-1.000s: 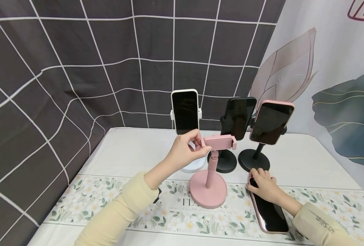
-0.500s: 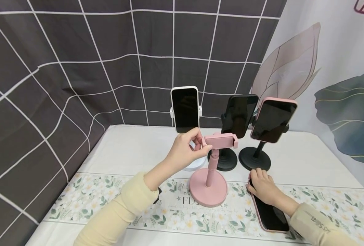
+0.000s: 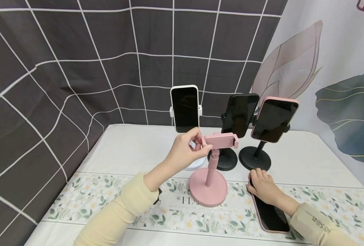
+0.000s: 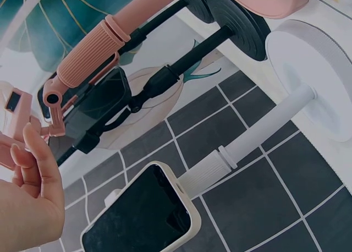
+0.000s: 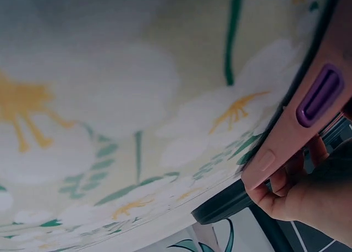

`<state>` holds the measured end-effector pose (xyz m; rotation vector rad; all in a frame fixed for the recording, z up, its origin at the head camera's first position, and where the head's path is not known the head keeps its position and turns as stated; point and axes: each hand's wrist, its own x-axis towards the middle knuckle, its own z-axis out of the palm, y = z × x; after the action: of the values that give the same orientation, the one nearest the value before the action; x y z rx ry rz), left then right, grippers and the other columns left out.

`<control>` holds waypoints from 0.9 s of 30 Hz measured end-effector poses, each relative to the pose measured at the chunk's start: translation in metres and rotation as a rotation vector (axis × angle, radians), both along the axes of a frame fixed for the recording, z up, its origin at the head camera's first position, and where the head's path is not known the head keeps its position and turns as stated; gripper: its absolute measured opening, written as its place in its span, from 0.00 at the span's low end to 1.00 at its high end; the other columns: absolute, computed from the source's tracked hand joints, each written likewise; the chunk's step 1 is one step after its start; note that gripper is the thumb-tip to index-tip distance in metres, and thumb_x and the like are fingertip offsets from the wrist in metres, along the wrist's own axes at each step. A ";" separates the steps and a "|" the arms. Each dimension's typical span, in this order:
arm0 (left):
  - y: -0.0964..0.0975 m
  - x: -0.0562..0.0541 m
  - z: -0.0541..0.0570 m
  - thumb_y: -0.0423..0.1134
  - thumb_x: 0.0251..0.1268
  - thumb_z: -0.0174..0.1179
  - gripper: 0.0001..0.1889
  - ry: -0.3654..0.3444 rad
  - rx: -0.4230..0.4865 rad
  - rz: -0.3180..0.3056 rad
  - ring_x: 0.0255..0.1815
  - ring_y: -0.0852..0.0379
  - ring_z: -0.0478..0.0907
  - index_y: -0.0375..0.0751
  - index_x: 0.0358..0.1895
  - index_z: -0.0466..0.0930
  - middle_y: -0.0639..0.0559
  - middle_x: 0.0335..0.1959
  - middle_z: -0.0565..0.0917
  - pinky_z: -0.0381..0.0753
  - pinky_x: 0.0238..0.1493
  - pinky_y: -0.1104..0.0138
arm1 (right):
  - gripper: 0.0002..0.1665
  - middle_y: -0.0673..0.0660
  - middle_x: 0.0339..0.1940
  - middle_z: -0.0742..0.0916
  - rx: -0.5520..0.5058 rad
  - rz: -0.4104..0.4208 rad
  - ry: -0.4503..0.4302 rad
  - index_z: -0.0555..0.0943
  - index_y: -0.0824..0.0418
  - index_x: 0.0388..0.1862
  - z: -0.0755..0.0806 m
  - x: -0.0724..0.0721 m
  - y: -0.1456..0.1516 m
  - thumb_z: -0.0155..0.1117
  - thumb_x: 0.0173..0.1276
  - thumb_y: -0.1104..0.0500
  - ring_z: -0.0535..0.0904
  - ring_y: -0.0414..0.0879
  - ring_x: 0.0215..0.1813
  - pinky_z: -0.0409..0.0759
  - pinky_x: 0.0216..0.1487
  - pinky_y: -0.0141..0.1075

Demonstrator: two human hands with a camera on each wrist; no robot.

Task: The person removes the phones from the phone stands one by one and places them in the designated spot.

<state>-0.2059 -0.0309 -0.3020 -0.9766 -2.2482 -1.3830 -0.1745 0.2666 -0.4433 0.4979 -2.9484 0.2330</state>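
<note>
My left hand (image 3: 186, 150) pinches the left end of the clamp on a pink phone stand (image 3: 209, 193), which stands upright on the floral strip. That clamp (image 3: 220, 140) lies sideways with nothing in it. In the left wrist view the fingertips touch the pink holder, below the ribbed pink pole (image 4: 91, 56). To the right, a smartphone in a pink case (image 3: 272, 220) lies screen up on the table. My right hand (image 3: 264, 186) grips its far end, thumb at the left edge. The right wrist view shows fingers at the corner of the pink case (image 5: 275, 147).
Behind stand a white stand (image 3: 195, 165) bearing a white-cased phone (image 3: 185, 108), a black stand (image 3: 226, 160) with a black phone (image 3: 239, 116), and another black stand (image 3: 255, 158) with a pink-cased phone (image 3: 275, 119). A dark grid curtain (image 3: 108, 41) hangs behind.
The head view tilts slightly, so the scene shifts a little upward. Both hands stay in place on the stand's clamp and the phone.
</note>
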 end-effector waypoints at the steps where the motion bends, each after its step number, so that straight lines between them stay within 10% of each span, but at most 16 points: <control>1: 0.000 0.001 0.000 0.35 0.54 0.65 0.10 -0.003 -0.001 0.003 0.21 0.66 0.67 0.44 0.25 0.70 0.54 0.17 0.75 0.67 0.25 0.73 | 0.14 0.55 0.31 0.67 0.002 -0.001 0.002 0.66 0.61 0.34 0.000 0.000 0.000 0.63 0.60 0.60 0.62 0.50 0.35 0.62 0.32 0.41; 11: 0.012 0.006 0.000 0.37 0.62 0.50 0.05 0.050 -0.210 0.082 0.21 0.62 0.68 0.42 0.39 0.69 0.54 0.19 0.72 0.64 0.23 0.76 | 0.13 0.56 0.32 0.68 0.014 -0.003 -0.012 0.67 0.59 0.36 0.002 0.002 -0.001 0.63 0.61 0.59 0.64 0.51 0.36 0.65 0.33 0.45; 16: 0.018 0.010 -0.004 0.36 0.67 0.52 0.19 0.006 -0.165 0.044 0.15 0.64 0.64 0.42 0.59 0.63 0.49 0.21 0.71 0.65 0.19 0.76 | 0.14 0.56 0.31 0.67 0.044 -0.025 -0.025 0.67 0.59 0.36 0.006 0.002 -0.004 0.64 0.61 0.59 0.62 0.51 0.35 0.65 0.33 0.46; 27: 0.013 0.010 -0.010 0.33 0.63 0.60 0.17 0.088 0.006 -0.018 0.29 0.58 0.76 0.39 0.54 0.72 0.48 0.29 0.76 0.77 0.31 0.76 | 0.13 0.55 0.33 0.70 0.104 -0.009 -0.044 0.71 0.56 0.36 0.026 0.012 -0.027 0.66 0.60 0.54 0.66 0.52 0.38 0.67 0.37 0.52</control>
<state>-0.1957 -0.0176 -0.3120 -1.0374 -2.1754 -1.3267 -0.1629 0.2396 -0.4172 0.4984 -3.0167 0.0902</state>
